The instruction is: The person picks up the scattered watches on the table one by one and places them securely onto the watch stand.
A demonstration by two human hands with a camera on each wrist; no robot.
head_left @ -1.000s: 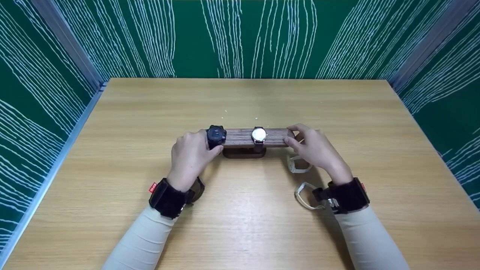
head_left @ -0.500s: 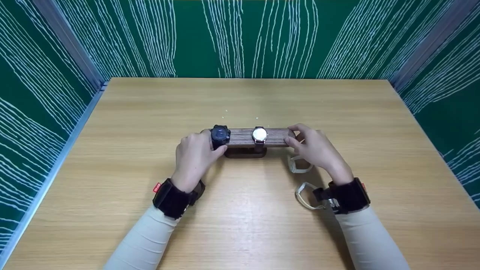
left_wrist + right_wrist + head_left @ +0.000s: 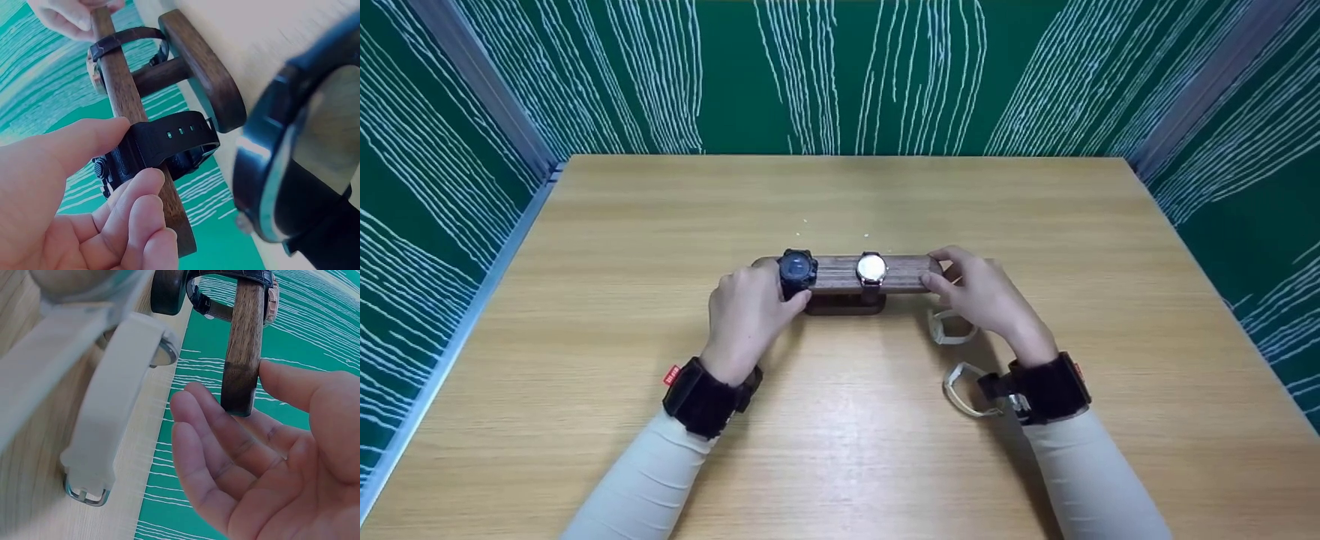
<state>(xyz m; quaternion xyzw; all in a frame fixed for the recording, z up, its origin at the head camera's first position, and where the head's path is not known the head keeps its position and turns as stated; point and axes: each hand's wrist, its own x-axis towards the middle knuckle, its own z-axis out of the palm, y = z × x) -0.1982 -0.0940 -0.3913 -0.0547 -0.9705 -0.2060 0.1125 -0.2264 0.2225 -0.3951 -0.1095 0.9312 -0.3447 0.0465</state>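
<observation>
A dark wooden watch stand [image 3: 836,276] carries two wristwatches on its bar. My left hand [image 3: 746,315] grips the chunky black watch [image 3: 797,271] on the left part of the bar. In the left wrist view its thumb meets the black strap [image 3: 180,130] and the other fingers curl beneath. At the bar's right end, my right hand [image 3: 994,294] holds the wood between thumb and fingers, as the right wrist view shows at the dark tip [image 3: 238,394]. Near the bar's middle sits a round watch with a pale dial [image 3: 871,267] and dark strap.
Two white-strapped watches, the farther one [image 3: 937,330] and the nearer one [image 3: 952,390], lie on the wooden table [image 3: 840,465] by my right forearm. A dark watch [image 3: 256,157] looms close in the left wrist view. Green white-streaked panels [image 3: 735,75] enclose the table.
The black watch has slid slightly right along the bar with my left hand, closer to the pale-dial watch, and the bar's left end now shows. My right hand keeps its hold.
</observation>
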